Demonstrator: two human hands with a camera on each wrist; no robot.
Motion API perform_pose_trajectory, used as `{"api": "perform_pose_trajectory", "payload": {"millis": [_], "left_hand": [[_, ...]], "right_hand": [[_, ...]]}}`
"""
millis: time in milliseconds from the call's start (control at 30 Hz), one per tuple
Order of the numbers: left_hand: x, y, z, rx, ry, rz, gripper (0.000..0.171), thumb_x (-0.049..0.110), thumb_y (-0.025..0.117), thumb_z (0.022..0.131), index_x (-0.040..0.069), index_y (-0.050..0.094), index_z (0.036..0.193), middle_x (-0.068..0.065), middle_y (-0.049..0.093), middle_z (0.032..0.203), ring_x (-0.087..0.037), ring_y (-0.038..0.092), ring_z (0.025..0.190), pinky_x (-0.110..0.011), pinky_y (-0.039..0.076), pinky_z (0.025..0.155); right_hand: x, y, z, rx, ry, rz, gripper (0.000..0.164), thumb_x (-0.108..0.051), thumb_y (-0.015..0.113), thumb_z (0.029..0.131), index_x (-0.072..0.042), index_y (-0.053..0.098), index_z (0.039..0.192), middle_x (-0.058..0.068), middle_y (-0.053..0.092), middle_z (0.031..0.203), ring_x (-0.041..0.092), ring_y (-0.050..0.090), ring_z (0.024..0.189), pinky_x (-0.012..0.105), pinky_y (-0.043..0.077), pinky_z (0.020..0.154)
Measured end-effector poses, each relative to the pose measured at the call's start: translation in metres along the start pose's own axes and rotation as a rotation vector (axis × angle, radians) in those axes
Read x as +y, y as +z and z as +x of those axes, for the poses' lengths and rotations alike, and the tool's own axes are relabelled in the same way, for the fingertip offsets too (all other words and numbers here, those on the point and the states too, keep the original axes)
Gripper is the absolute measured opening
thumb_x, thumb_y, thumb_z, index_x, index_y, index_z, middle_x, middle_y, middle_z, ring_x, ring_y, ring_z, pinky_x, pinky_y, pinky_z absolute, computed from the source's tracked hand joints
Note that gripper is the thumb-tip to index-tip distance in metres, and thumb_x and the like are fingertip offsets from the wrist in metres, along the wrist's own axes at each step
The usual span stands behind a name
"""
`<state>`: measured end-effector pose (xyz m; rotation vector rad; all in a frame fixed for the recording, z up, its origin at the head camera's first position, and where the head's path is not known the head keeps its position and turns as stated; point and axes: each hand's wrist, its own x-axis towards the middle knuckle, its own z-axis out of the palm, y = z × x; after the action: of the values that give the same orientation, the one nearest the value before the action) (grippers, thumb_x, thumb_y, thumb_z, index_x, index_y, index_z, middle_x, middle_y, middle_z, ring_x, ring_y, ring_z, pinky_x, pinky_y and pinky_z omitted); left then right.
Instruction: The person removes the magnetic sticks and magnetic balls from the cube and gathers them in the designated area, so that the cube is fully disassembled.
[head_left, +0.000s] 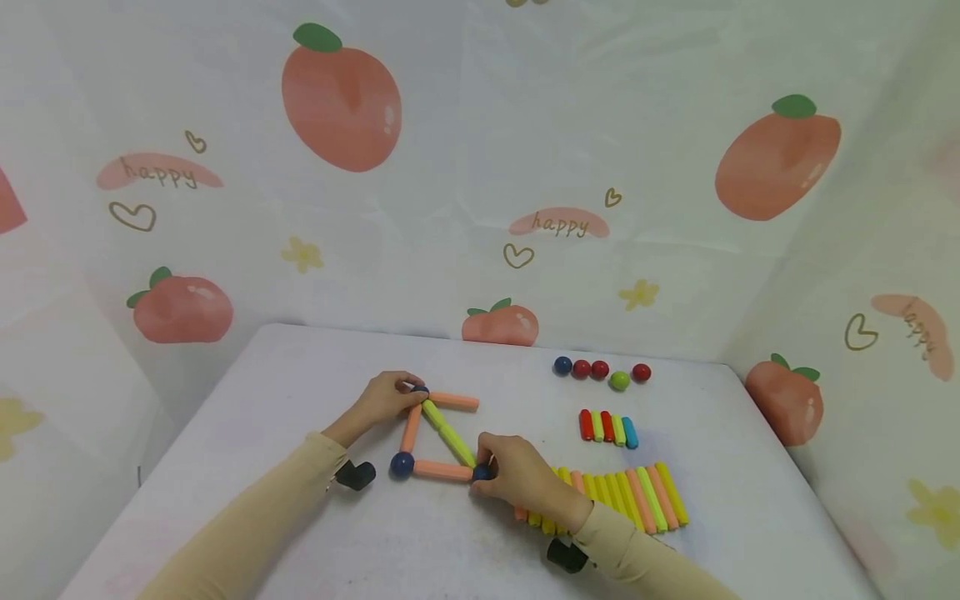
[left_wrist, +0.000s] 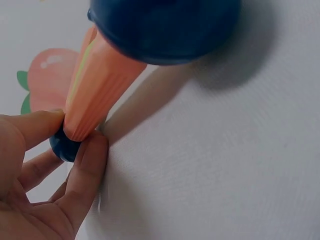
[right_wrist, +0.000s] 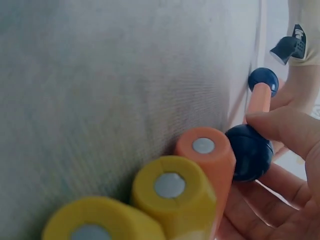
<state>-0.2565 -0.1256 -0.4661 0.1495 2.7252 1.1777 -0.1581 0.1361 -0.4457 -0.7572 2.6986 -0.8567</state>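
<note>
My left hand [head_left: 386, 398] pinches a dark blue ball [left_wrist: 62, 147] at the far corner of a shape built from magnetic rods and balls. An orange rod [head_left: 411, 429] runs from that ball to a second blue ball [head_left: 402, 465] at the near left. From there another orange rod [head_left: 444, 472] leads to a third blue ball [right_wrist: 250, 152], gripped between the thumb and fingers of my right hand [head_left: 525, 479]. Yellow-green rods [head_left: 456, 444] slant end to end between the two held balls. One more orange rod [head_left: 454, 402] extends rightward from the far ball.
A row of yellow, orange and green rods [head_left: 663, 496] lies right of the shape, partly behind my right hand. Short coloured rods [head_left: 607, 427] sit beyond it. Several blue, red and green balls [head_left: 600, 369] line the table's back.
</note>
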Motion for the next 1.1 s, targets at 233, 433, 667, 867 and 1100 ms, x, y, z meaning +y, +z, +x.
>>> {"api": "perform_pose_trajectory", "payload": {"millis": [233, 433, 667, 867, 1100], "left_hand": [[0.0001, 0.0012, -0.003, 0.014, 0.014, 0.006, 0.035, 0.029, 0.069, 0.093, 0.008, 0.069, 0.12, -0.017, 0.066, 0.116, -0.022, 0.06, 0.094, -0.026, 0.05, 0.07], [0.0006, 0.0016, -0.0035, 0.021, 0.011, 0.014, 0.035, 0.029, 0.069, 0.092, 0.008, 0.069, 0.12, -0.017, 0.066, 0.116, -0.022, 0.06, 0.095, -0.026, 0.051, 0.07], [-0.0012, 0.0022, -0.0023, 0.021, -0.007, -0.006, 0.035, 0.029, 0.07, 0.092, 0.008, 0.069, 0.12, -0.018, 0.066, 0.117, -0.021, 0.061, 0.092, -0.025, 0.052, 0.068], [-0.0017, 0.0029, -0.0016, 0.022, -0.014, -0.001, 0.035, 0.029, 0.07, 0.092, 0.008, 0.069, 0.12, -0.018, 0.066, 0.116, -0.019, 0.061, 0.09, -0.023, 0.051, 0.066], [-0.0022, 0.0048, -0.0026, 0.025, -0.018, -0.016, 0.035, 0.028, 0.07, 0.092, 0.008, 0.068, 0.121, -0.017, 0.066, 0.114, -0.018, 0.06, 0.087, -0.023, 0.052, 0.065]], "right_hand": [[-0.0018, 0.0043, 0.0027, 0.027, 0.013, -0.059, 0.022, -0.023, 0.079, 0.08, -0.019, 0.059, 0.088, -0.008, 0.059, 0.076, 0.005, 0.049, 0.068, 0.016, 0.041, 0.06], [-0.0004, 0.0065, 0.0057, 0.018, 0.023, -0.068, 0.019, -0.024, 0.078, 0.08, -0.02, 0.061, 0.088, -0.009, 0.055, 0.073, 0.005, 0.048, 0.067, 0.017, 0.039, 0.059], [0.0001, 0.0088, 0.0063, 0.014, 0.039, -0.082, 0.017, -0.023, 0.077, 0.079, -0.022, 0.063, 0.088, -0.008, 0.054, 0.073, 0.006, 0.048, 0.068, 0.018, 0.038, 0.062], [-0.0005, 0.0092, 0.0058, 0.023, 0.039, -0.116, 0.016, -0.027, 0.076, 0.08, -0.023, 0.062, 0.086, -0.009, 0.052, 0.072, 0.006, 0.047, 0.067, 0.018, 0.037, 0.06], [-0.0013, 0.0079, 0.0043, 0.045, 0.016, -0.109, 0.02, -0.031, 0.077, 0.083, -0.02, 0.06, 0.08, -0.009, 0.051, 0.069, 0.004, 0.046, 0.063, 0.017, 0.035, 0.057]]}}
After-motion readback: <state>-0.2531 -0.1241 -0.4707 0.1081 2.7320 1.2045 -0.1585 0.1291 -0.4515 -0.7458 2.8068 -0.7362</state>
